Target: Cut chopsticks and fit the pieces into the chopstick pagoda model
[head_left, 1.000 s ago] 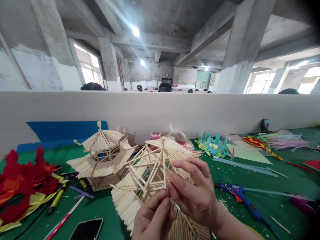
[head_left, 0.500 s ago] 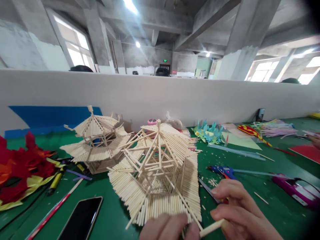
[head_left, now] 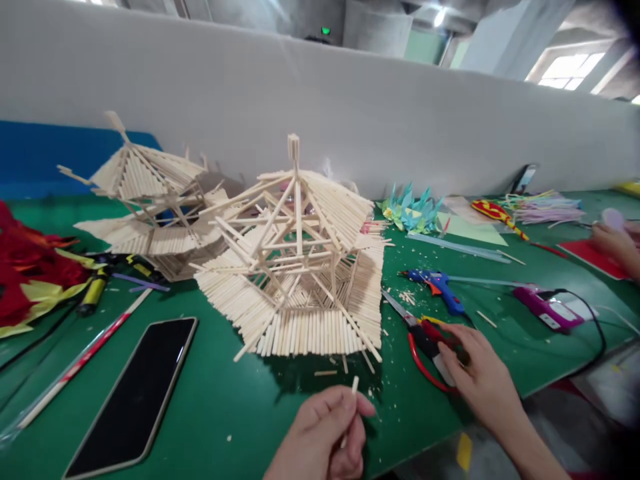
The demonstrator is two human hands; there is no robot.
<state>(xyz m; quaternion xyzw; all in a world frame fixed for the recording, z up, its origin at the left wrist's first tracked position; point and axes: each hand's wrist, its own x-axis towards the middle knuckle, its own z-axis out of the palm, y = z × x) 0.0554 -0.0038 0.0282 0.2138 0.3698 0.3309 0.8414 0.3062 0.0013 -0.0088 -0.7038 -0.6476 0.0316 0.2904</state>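
My left hand (head_left: 325, 427) pinches a short thin wooden stick (head_left: 355, 385) between thumb and fingers, low in front of the roofed model. My right hand (head_left: 475, 370) has its thumb and fingers closed around a red handle with yellow edging (head_left: 434, 328); the rest of that tool is hidden. Partly under it lie red-handled scissors (head_left: 414, 353), blades pointing away to the left. Ahead stands a stick-built pavilion model (head_left: 320, 330) with a tiered roof; its upper roof is covered with sticks on the right, while bare ribs show at the front and left.
Left of it stands a second stick pavilion (head_left: 170, 240). A phone (head_left: 135, 393) lies front left, beside a red-and-white wrapped stick (head_left: 85, 363). A blue glue gun (head_left: 440, 287) and purple device (head_left: 545, 308) lie right, with cables. Another person's hand (head_left: 617, 240) is far right.
The view has tilted down. My hands have parted: the left keeps a stick by the table's front, and the right has left the stick and closed at the tool handles.
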